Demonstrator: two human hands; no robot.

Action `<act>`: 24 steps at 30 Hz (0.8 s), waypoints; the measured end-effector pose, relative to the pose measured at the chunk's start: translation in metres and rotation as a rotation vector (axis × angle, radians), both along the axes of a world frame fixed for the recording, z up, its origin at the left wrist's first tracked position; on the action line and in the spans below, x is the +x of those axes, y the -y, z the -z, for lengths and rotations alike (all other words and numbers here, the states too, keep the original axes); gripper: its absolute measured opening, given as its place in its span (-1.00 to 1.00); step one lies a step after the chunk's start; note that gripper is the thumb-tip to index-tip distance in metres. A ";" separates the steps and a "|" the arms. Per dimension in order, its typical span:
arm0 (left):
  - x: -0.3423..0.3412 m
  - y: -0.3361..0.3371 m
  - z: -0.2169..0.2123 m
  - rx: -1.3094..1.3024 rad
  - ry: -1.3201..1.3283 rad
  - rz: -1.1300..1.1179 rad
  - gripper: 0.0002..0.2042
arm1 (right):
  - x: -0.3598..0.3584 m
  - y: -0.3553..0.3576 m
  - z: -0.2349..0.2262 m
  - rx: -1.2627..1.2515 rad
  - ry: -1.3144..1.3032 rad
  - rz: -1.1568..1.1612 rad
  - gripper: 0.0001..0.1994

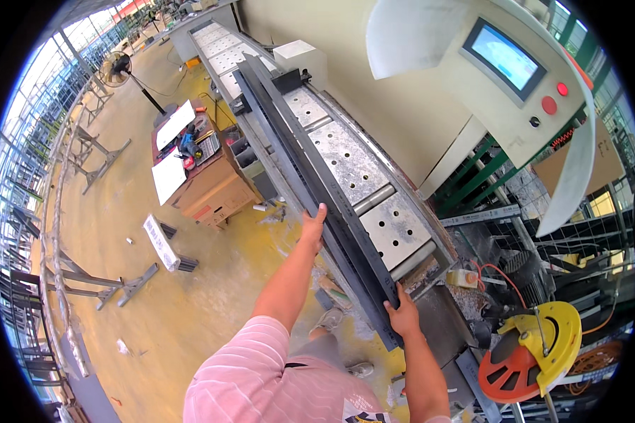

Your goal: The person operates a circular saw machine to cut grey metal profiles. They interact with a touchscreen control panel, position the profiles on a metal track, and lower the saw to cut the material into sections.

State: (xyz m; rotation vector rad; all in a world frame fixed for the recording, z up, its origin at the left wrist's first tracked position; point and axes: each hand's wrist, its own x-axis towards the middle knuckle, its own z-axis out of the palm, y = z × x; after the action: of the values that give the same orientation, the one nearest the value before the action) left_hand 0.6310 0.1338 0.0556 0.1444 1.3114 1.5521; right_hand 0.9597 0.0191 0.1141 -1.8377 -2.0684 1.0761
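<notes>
Two long dark grey metal profiles [339,204] lie side by side, running lengthwise along the left edge of a roller table [349,163] with perforated metal plates. My left hand [313,228] grips their left side about midway, its thumb on top and its fingers partly hidden beneath. Close to the near end, my right hand [404,319] is closed on the right side, with the thumb over the edge. The near ends stick out toward my body. Toward the far end, the profiles pass beside a dark stop block [289,81] on the table.
A control panel [504,60] with a screen and red buttons hangs at the right. Below it stands a yellow and orange saw guard [543,349]. Left of the table, a cardboard box [215,197] bears tools and papers. A labelled bundle [161,242] and metal trestles [106,158] stand on the floor.
</notes>
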 end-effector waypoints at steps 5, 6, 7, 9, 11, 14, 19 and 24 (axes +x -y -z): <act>-0.024 -0.007 0.023 0.199 0.481 0.108 -0.42 | -0.019 0.005 0.001 0.018 -0.005 -0.053 -0.28; -0.019 -0.011 0.021 0.204 0.431 0.087 -0.49 | -0.024 0.006 -0.005 0.034 -0.006 -0.060 -0.27; -0.015 -0.013 0.018 0.208 0.381 0.064 -0.56 | -0.028 0.010 -0.013 0.065 0.024 -0.071 -0.25; -0.016 -0.013 0.007 0.275 0.458 0.087 -0.58 | -0.035 0.017 -0.030 0.136 0.050 -0.082 -0.24; -0.018 -0.004 -0.005 0.310 0.479 0.058 -0.57 | -0.041 0.025 -0.048 0.150 0.037 -0.093 -0.23; -0.005 0.023 -0.076 0.335 0.458 -0.018 -0.49 | -0.039 0.045 -0.085 0.116 -0.090 -0.067 -0.29; -0.005 0.107 -0.095 0.466 0.545 0.062 -0.64 | -0.018 0.115 -0.101 0.302 0.019 -0.124 -0.40; -0.004 0.208 -0.104 0.455 0.525 0.151 -0.62 | -0.022 0.230 -0.102 0.560 0.200 -0.111 -0.37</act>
State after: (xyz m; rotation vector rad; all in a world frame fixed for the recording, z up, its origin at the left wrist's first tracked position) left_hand 0.6266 -0.0745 0.1600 0.1063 0.5187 1.5955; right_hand 0.9374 -0.2113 0.2163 -1.6027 -2.2930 0.2776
